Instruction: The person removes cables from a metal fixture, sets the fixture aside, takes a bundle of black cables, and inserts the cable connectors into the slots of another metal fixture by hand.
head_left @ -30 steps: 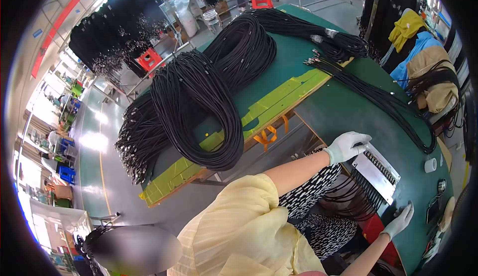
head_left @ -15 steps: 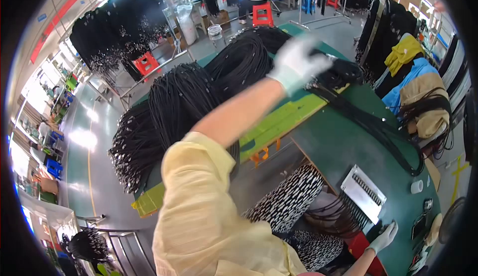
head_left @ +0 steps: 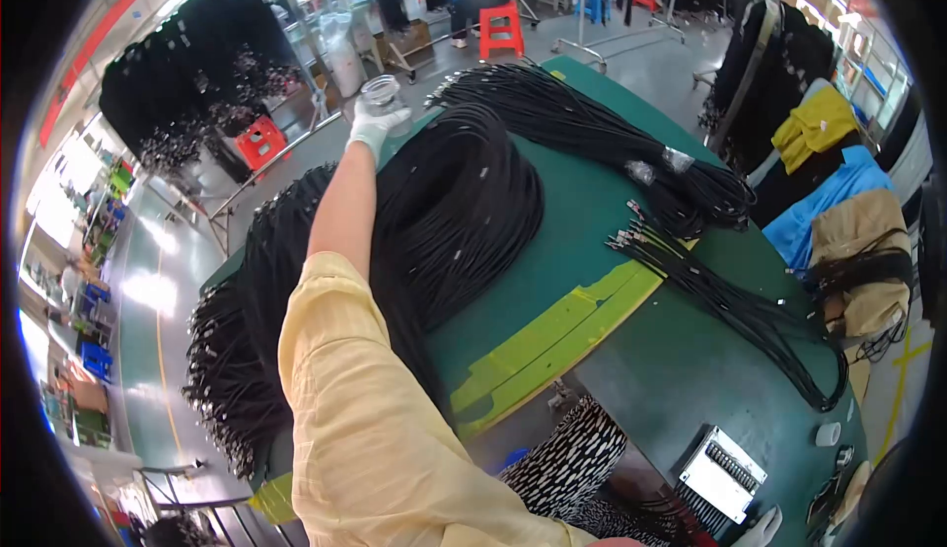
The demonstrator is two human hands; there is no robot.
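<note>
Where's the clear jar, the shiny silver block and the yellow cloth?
Clear jar (head_left: 382,95): head view, upper side.
Silver block (head_left: 720,485): head view, flat face.
Yellow cloth (head_left: 815,131): head view, middle folds.

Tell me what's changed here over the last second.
The left grip has swung from beside the metal plate, forward and left, to the far side of the cable pile; whether it holds anything is unclear. The right grip stays near the plate, which still lies on the green table.
</note>
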